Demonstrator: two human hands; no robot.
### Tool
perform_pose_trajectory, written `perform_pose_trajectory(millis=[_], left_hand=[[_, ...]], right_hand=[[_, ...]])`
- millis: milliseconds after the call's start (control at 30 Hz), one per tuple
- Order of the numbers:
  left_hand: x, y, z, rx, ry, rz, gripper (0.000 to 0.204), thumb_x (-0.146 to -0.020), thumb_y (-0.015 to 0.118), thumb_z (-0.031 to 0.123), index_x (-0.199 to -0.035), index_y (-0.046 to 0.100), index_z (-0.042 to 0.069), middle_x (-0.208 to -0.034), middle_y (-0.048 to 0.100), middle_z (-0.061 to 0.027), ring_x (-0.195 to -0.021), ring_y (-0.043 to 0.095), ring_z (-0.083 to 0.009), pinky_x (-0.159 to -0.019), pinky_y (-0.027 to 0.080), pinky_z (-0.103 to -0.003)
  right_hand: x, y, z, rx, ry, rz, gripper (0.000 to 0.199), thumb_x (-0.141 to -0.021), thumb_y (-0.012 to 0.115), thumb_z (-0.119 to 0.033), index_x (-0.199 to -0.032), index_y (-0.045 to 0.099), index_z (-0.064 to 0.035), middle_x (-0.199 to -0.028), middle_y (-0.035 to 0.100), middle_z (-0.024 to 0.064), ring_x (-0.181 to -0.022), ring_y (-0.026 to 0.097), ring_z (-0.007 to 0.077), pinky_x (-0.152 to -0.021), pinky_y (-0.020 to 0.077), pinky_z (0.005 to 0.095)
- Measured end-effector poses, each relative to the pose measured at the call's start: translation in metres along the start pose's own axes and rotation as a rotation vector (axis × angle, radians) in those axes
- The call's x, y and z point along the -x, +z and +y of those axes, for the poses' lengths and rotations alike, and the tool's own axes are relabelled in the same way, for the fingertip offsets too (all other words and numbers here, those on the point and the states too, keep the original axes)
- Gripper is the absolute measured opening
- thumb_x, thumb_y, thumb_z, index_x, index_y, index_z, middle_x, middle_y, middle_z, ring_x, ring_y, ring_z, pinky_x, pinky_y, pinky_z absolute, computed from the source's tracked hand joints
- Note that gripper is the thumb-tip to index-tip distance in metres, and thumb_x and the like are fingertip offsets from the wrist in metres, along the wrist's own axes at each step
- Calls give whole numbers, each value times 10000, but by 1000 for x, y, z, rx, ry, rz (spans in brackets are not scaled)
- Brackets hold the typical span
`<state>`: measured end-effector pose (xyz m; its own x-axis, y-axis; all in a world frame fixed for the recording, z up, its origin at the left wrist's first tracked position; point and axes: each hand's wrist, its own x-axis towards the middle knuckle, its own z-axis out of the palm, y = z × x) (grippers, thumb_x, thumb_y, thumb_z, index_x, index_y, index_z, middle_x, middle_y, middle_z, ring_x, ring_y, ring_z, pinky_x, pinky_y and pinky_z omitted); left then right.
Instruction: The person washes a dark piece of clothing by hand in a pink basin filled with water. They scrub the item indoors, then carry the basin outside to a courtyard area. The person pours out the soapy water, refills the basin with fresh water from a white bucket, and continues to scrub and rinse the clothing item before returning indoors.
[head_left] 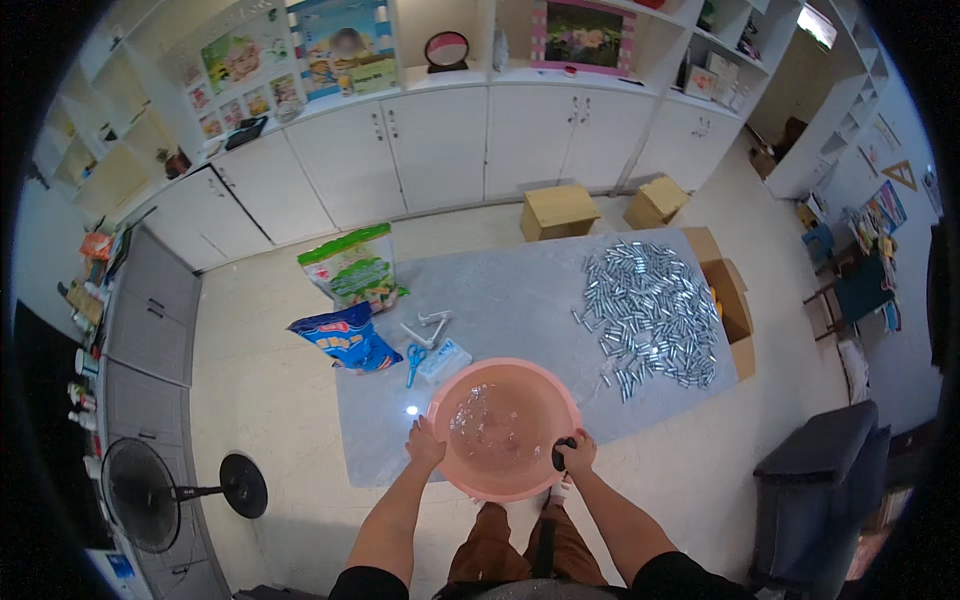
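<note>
A pink basin [450,478] stands at the near edge of a grey table [480,300], with what looks like water in it and blurred shapes at its bottom. On its left rim my left hand [424,445] is closed, fingers at the edge. My right hand [577,457] is closed on a dark rounded object [564,453] at the right rim; its kind is not clear. Just beyond the basin lie blue scissors [415,362], a white and light blue packet [445,360] and a white angular frame-like item [427,328].
A blue bag [350,340] and a green bag [352,268] stand at the table's left. Many shiny metal cylinders [650,315] are heaped at the right, beside a cardboard box [735,300]. Two wooden stools [560,212] stand beyond. A fan [143,495] is at left, a dark armchair [815,490] at right.
</note>
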<state>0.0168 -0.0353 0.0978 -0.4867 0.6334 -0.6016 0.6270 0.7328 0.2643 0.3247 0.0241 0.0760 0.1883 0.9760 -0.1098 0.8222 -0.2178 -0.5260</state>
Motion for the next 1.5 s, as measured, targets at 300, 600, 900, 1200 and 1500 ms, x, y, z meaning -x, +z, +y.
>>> perform_pose_trajectory(millis=[300, 600, 900, 1200, 1500], left_hand=[[-52, 27, -15, 412, 229, 183, 337, -651, 526, -14, -965, 412, -54, -959, 506, -252, -920, 494, -384, -800, 394, -398], [33, 26, 35, 349, 242, 244, 353, -644, 521, 31, -975, 419, -37, -909, 531, -242, -875, 519, -380, -755, 411, -406], [135, 85, 161, 310, 457, 184, 364, -628, 558, 40, -966, 451, -45, -879, 560, -220, -829, 558, -335, -717, 438, -381], [251, 192, 378, 140, 651, -60, 481, -553, 671, 131, -954, 485, -58, -892, 575, -199, -828, 572, -296, -698, 458, -359], [309, 331, 633, 86, 917, -416, 463, -572, 676, 175, -940, 517, -57, -926, 569, -207, -844, 567, -298, -700, 457, -360]], right_hand=[[-24, 35, 37, -777, 615, -33, 458, -563, 583, -19, -1002, 471, 45, -804, 498, 90, -714, 501, 187, -633, 441, 298], [2, -55, 83, -1115, 707, -181, 330, -574, 519, 4, -898, 515, 65, -713, 522, 78, -615, 503, 170, -561, 419, 266], [28, -235, 195, -1280, 691, 78, 303, -558, 524, 37, -860, 533, 53, -723, 526, 75, -640, 510, 164, -562, 426, 267], [30, -411, 372, -1362, 703, 421, 490, -554, 545, 58, -1033, 450, 110, -752, 528, 119, -574, 526, 187, -473, 444, 296], [13, -562, 517, -1374, 690, 859, 26, -570, 479, 33, -585, 477, 11, -599, 505, 88, -522, 494, 201, -496, 417, 298]])
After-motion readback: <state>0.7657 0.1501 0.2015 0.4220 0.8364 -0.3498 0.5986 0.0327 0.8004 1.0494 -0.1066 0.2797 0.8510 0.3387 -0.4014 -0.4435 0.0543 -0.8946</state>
